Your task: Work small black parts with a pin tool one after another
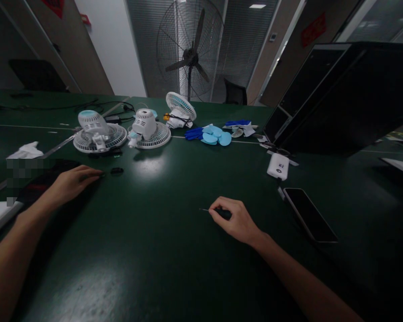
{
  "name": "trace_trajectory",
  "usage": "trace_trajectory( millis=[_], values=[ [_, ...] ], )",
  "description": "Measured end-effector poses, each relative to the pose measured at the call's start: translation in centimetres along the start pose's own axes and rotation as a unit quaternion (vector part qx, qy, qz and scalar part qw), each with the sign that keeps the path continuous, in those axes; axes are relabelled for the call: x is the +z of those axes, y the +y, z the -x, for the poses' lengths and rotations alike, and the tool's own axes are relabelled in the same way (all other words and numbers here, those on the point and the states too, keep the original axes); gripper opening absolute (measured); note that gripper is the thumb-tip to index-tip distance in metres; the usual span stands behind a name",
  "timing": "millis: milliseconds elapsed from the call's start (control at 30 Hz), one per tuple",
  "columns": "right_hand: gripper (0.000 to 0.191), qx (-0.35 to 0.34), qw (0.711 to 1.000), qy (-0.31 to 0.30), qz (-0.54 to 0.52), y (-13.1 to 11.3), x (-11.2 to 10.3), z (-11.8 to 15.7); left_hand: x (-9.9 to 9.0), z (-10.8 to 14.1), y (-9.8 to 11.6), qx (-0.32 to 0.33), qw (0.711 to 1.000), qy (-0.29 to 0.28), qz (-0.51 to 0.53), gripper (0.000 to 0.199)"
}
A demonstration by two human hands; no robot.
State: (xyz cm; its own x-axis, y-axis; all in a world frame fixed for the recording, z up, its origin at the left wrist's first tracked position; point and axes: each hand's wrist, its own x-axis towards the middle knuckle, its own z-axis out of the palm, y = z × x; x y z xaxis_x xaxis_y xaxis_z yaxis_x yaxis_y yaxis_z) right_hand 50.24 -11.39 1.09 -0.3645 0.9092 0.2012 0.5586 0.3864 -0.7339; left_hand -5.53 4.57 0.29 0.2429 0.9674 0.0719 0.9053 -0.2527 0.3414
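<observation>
Two hands, wide tabletop between; screwdriver in right

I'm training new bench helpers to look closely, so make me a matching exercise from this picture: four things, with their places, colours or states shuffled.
Things:
1. Screwdriver
2. Phone
3. Loose fan blade
4. Big fan

Places, colours or states:
A. Light blue
B. Beyond the far edge of the table
C. Held in the right hand
D. Dark-screened, to the right of that hand

Right pairs: 1-C, 2-D, 3-A, 4-B
</observation>
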Motion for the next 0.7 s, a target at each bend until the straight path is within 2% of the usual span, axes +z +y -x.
trace_trajectory(
  millis=[100, 233, 467, 700],
  values=[
    [0.014, -0.003, 1.000, 0.004, 0.009, -0.1, 0.0, 0.0, 0.3, -0.1, 0.2, 0.014, 1.000, 0.019, -0.006, 0.074],
    [0.015, -0.010, 1.000, 0.010, 0.018, 0.0, 0.1, -0.1, 0.4, -0.2, 0.9, 0.000, 1.000, 0.026, -0.002, 0.075],
    [0.012, -0.005, 1.000, 0.007, 0.017, 0.2, 0.1, 0.0, -0.1, -0.1, 2.1, -0.093, 0.996, 0.008, -0.002, 0.068],
    [0.013, -0.006, 1.000, 0.006, 0.022, 0.3, 0.1, -0.1, -0.8, 0.0, 1.1, -0.114, 0.992, 0.023, -0.056, 0.061]
  ],
)
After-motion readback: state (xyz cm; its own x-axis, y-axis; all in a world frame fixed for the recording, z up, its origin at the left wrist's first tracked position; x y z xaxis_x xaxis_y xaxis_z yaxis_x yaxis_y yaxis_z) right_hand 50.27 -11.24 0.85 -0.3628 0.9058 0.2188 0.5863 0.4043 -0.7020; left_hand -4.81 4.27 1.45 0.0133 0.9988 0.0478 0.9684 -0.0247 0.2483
